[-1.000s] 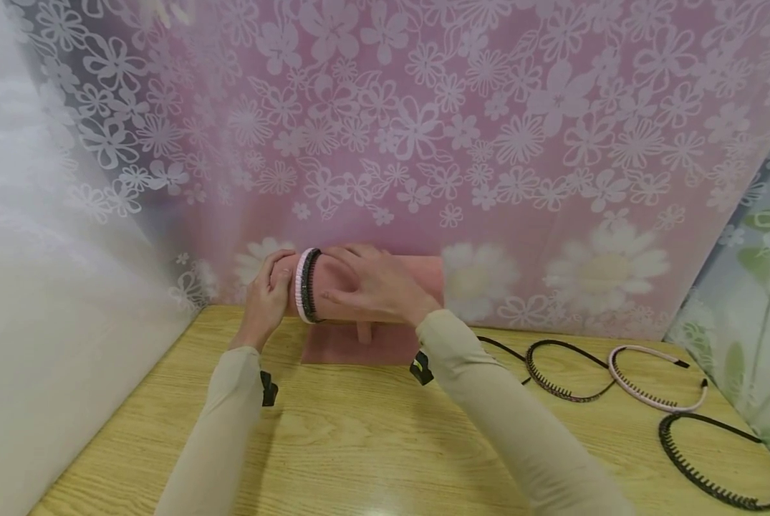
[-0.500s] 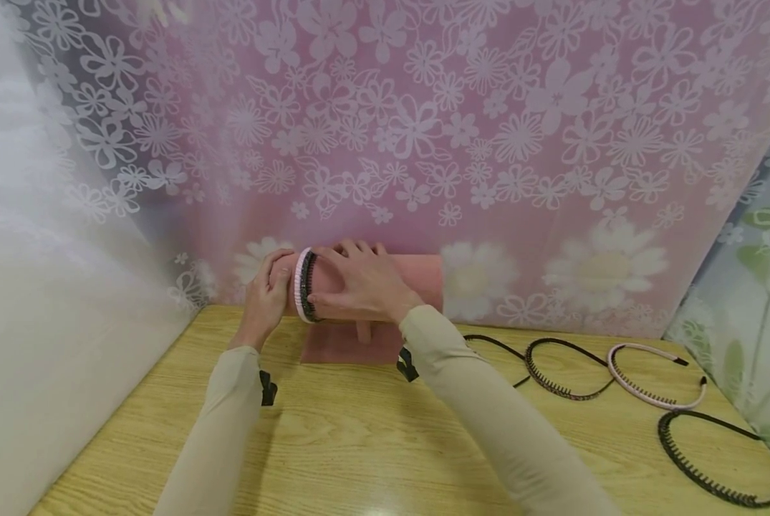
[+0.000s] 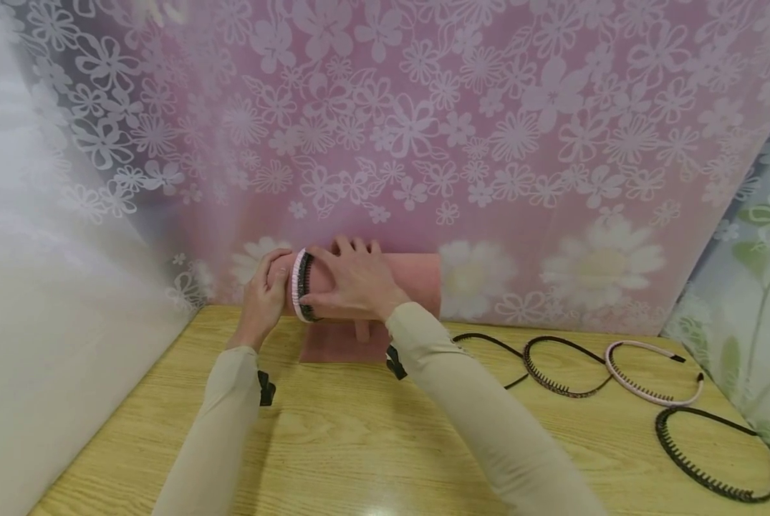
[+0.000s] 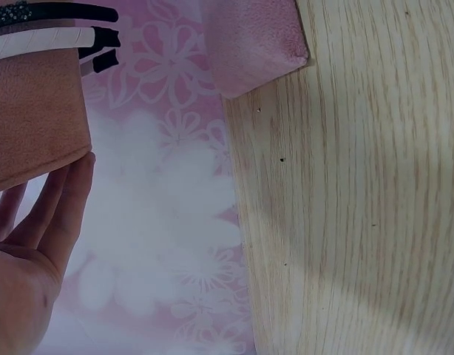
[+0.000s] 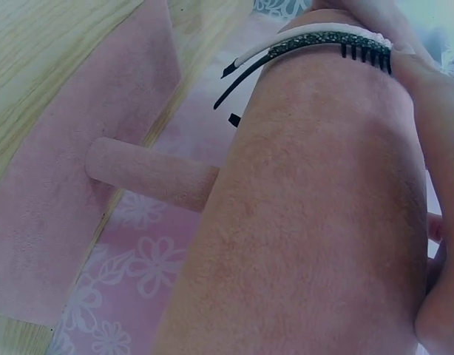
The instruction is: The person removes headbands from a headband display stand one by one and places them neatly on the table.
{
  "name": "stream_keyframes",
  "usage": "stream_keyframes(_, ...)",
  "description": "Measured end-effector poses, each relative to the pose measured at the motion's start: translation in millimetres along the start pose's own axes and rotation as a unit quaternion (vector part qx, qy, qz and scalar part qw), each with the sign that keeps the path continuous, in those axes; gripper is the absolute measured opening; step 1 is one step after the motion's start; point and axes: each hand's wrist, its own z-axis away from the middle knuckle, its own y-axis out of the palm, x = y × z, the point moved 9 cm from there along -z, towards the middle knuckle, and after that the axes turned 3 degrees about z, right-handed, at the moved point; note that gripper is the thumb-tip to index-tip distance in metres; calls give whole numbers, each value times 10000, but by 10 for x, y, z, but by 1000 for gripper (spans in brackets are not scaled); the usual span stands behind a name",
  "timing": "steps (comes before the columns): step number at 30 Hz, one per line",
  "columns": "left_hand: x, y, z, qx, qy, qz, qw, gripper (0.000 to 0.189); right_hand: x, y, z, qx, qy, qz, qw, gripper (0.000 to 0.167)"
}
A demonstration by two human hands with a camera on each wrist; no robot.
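A pink plush roll-shaped headband stand (image 3: 417, 276) lies crosswise on its post and flat base (image 3: 333, 345). Around the roll's left part sit a pale pink headband (image 3: 297, 287) and, touching it on the right, a black glittery toothed headband (image 5: 316, 41). My left hand (image 3: 262, 297) grips the roll's left end, thumb in front and fingers over the top and back. Spread over the roll, my right hand (image 3: 355, 279) presses thumb and forefinger against the black headband's right edge. Its other fingers reach behind the roll, partly hidden.
To the right on the wooden table (image 3: 333, 444) lie a thin black headband (image 3: 488, 338), a dark toothed one (image 3: 559, 389), a pale pink one (image 3: 642, 393) and a black toothed one (image 3: 694, 469). A floral pink curtain (image 3: 488, 143) hangs close behind the stand.
My right hand has slid left along the roll, and its thumb and forefinger have come up to the black headband. The left hand keeps its hold on the roll's end.
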Motion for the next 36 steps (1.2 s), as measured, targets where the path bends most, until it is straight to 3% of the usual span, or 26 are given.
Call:
stream_keyframes(14,10,4,-4,19,-1,-50,10000,48,13,10,-31,10,316,163,9994,84)
stream_keyframes(27,3,13,-24,-70,22,-135,9999,47,-5,24,-55,-5,352,126,9993,81)
stream_keyframes(36,38,37,-45,-139,-50,-187,9997,47,-33,79,-63,202,128,63,9997,100)
